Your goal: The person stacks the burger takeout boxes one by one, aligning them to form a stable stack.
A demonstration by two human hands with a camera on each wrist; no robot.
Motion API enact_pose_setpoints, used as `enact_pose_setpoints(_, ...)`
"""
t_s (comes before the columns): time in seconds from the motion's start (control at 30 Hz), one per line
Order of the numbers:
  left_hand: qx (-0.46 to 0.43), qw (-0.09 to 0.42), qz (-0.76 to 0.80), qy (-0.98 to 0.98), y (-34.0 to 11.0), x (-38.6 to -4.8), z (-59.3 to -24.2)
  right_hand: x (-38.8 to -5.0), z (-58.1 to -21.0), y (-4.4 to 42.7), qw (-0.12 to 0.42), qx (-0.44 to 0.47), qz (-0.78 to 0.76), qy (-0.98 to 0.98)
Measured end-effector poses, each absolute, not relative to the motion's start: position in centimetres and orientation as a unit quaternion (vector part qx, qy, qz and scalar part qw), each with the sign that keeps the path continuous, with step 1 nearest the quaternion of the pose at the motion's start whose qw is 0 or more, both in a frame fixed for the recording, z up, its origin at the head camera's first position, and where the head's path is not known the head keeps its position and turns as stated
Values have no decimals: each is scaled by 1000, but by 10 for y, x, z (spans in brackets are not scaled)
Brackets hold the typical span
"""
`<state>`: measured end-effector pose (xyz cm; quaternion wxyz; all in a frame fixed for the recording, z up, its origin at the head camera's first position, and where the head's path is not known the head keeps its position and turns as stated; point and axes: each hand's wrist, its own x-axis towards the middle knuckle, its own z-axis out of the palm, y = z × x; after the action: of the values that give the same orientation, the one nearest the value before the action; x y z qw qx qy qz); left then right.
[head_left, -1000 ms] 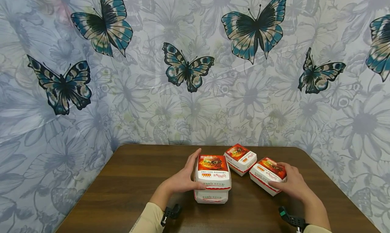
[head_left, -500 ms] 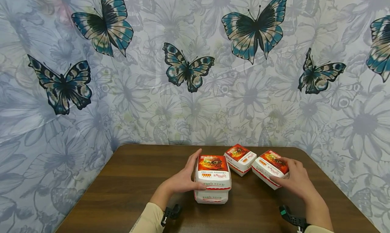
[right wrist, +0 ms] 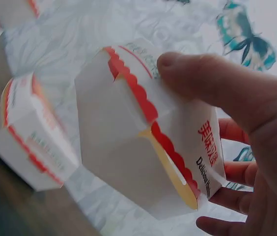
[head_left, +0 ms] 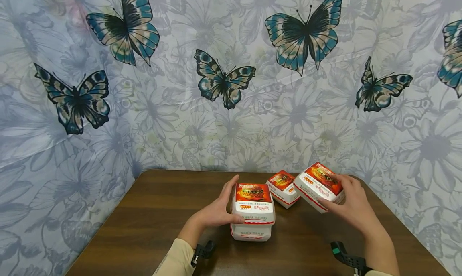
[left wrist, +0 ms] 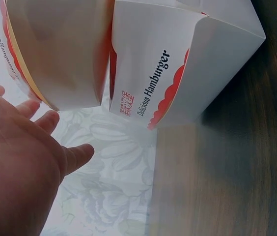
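Observation:
Two white hamburger boxes with red burger-picture tops are stacked at the middle of the table, an upper box (head_left: 252, 205) on a lower box (head_left: 250, 233). My left hand (head_left: 215, 212) holds the upper box at its left side, thumb on the front and fingers towards the back. In the left wrist view the little finger (left wrist: 79, 156) stands off the boxes. My right hand (head_left: 355, 203) grips another hamburger box (head_left: 319, 185) by its right side, tilted and raised above the table. The right wrist view shows its pale underside, with the thumb (right wrist: 197, 73) across one face.
One more hamburger box (head_left: 284, 187) sits behind and right of the stack, partly covered by the raised box. The brown wooden table (head_left: 162, 203) ends at a wall covering (head_left: 173, 147) printed with butterflies.
My right hand has lifted its hamburger box off the table, up and away from me, and the box has tilted. The left hand and the stack have stayed in place.

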<state>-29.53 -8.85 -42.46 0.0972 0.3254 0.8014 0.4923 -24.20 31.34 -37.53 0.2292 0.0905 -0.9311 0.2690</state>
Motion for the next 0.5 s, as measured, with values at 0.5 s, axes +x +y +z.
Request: enact_pose_setpoints(0.5, 327, 90, 492, 802, -87, -296, -426, -233, -353, 285, 263, 167, 336, -889)
